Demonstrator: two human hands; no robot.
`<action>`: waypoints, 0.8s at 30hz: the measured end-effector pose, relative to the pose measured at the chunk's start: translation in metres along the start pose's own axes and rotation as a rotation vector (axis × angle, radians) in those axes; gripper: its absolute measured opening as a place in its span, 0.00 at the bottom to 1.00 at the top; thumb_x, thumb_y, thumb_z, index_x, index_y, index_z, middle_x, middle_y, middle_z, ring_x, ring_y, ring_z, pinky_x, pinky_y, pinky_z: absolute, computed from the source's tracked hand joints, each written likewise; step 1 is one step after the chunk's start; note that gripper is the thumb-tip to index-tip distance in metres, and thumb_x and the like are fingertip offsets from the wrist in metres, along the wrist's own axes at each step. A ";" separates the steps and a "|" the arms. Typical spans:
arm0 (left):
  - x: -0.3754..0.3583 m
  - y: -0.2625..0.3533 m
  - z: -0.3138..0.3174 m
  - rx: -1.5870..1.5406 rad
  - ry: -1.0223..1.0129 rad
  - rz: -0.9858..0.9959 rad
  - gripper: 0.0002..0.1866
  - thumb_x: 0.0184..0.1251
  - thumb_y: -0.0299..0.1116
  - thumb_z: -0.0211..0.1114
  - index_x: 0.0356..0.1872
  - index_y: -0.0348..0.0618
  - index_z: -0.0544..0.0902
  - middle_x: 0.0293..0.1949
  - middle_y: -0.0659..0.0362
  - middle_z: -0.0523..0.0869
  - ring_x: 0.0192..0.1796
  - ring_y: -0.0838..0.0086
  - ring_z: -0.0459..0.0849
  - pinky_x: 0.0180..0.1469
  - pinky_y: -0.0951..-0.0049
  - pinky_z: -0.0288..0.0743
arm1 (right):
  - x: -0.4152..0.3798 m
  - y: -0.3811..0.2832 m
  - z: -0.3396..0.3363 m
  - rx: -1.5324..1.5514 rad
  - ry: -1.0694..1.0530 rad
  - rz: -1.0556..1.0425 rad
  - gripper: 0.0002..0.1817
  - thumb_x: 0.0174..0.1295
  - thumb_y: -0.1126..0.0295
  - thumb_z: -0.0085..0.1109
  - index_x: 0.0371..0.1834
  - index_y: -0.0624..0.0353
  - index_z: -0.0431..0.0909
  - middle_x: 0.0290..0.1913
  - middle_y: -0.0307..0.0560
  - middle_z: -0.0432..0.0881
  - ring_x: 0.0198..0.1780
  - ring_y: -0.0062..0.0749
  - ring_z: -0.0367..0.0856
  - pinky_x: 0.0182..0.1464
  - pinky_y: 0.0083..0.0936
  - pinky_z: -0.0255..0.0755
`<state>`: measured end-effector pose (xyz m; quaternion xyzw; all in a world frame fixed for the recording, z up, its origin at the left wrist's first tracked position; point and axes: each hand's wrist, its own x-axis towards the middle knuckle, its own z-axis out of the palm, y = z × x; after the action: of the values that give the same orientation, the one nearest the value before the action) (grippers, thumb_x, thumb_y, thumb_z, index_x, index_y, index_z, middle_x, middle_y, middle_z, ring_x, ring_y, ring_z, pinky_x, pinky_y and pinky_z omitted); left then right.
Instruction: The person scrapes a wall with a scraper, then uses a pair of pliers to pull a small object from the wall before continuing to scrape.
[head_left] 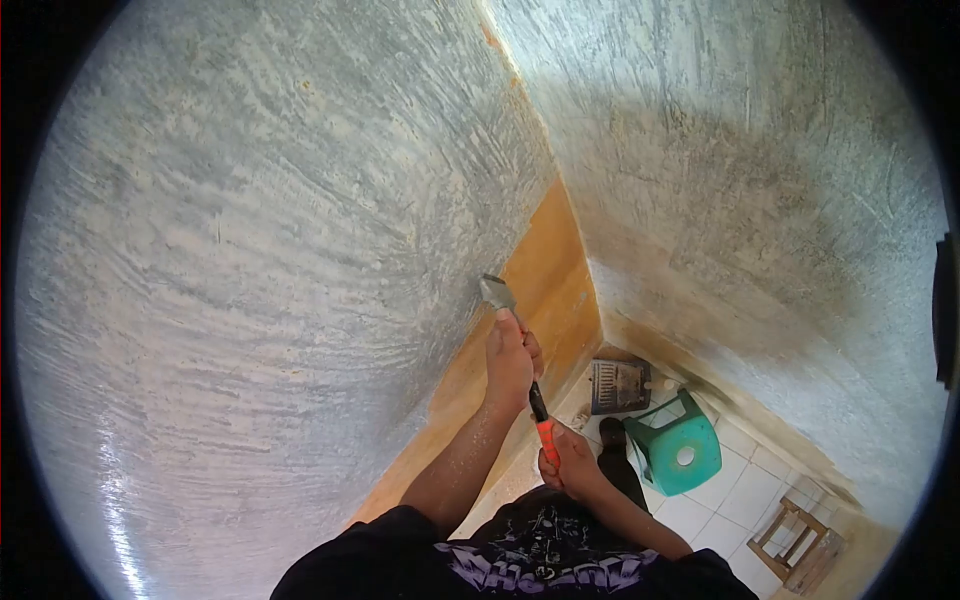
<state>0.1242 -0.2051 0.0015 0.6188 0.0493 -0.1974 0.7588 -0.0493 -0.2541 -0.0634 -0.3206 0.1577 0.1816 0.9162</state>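
A scraper (497,290) with a flat metal blade and a black and orange handle touches the grey scraped wall (300,250) at the edge of an orange-yellow painted strip (550,265). My left hand (512,358) is closed around the upper part of the tool, just below the blade, thumb toward the metal. Lower down and to the right, my right hand (570,462) grips the orange end of the handle. Pale dust specks cover my left forearm.
A second grey wall (720,200) meets the first in a corner. On the white tiled floor (720,500) below stand a green plastic stool (700,455), a dark slotted crate (620,386) and a small wooden frame (790,540). My shoe (612,432) shows beside the stool.
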 end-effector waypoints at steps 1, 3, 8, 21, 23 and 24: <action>0.006 0.001 0.007 -0.008 0.001 -0.002 0.24 0.78 0.62 0.41 0.36 0.51 0.65 0.17 0.68 0.60 0.15 0.83 0.57 0.16 0.77 0.54 | 0.004 -0.005 -0.002 0.007 0.013 -0.004 0.26 0.80 0.49 0.34 0.72 0.49 0.63 0.17 0.35 0.65 0.12 0.19 0.58 0.15 0.18 0.55; 0.012 0.001 0.018 0.003 0.016 0.008 0.24 0.79 0.62 0.41 0.36 0.51 0.65 0.17 0.69 0.60 0.15 0.83 0.57 0.16 0.77 0.54 | 0.010 -0.017 -0.009 0.018 0.046 0.002 0.26 0.80 0.49 0.34 0.73 0.48 0.62 0.17 0.35 0.65 0.12 0.19 0.59 0.15 0.18 0.55; 0.006 0.000 0.014 0.020 0.037 -0.006 0.24 0.79 0.61 0.41 0.36 0.51 0.65 0.17 0.68 0.60 0.15 0.83 0.57 0.16 0.77 0.54 | -0.002 -0.018 -0.006 -0.017 0.009 -0.001 0.26 0.80 0.48 0.33 0.72 0.48 0.63 0.17 0.36 0.65 0.12 0.19 0.59 0.15 0.18 0.55; 0.029 0.008 0.040 0.100 0.028 0.025 0.25 0.80 0.60 0.39 0.33 0.50 0.66 0.18 0.67 0.63 0.14 0.81 0.59 0.15 0.77 0.56 | 0.008 -0.047 -0.014 0.002 -0.001 -0.024 0.26 0.80 0.48 0.32 0.70 0.49 0.65 0.16 0.36 0.64 0.11 0.20 0.59 0.15 0.19 0.55; 0.038 0.011 0.056 0.094 0.022 0.033 0.25 0.80 0.60 0.40 0.33 0.50 0.66 0.18 0.67 0.62 0.14 0.81 0.59 0.15 0.76 0.55 | 0.012 -0.052 -0.022 -0.013 0.007 -0.030 0.26 0.80 0.48 0.32 0.70 0.48 0.64 0.16 0.36 0.63 0.11 0.20 0.59 0.15 0.19 0.55; 0.037 0.010 0.055 0.083 0.035 0.046 0.25 0.80 0.60 0.40 0.33 0.50 0.66 0.18 0.68 0.62 0.14 0.81 0.59 0.15 0.76 0.55 | 0.013 -0.056 -0.025 -0.023 -0.004 -0.033 0.26 0.80 0.47 0.31 0.71 0.47 0.62 0.16 0.36 0.63 0.11 0.21 0.58 0.15 0.19 0.55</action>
<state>0.1527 -0.2655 0.0113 0.6542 0.0401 -0.1707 0.7358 -0.0180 -0.3083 -0.0571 -0.3333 0.1485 0.1688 0.9156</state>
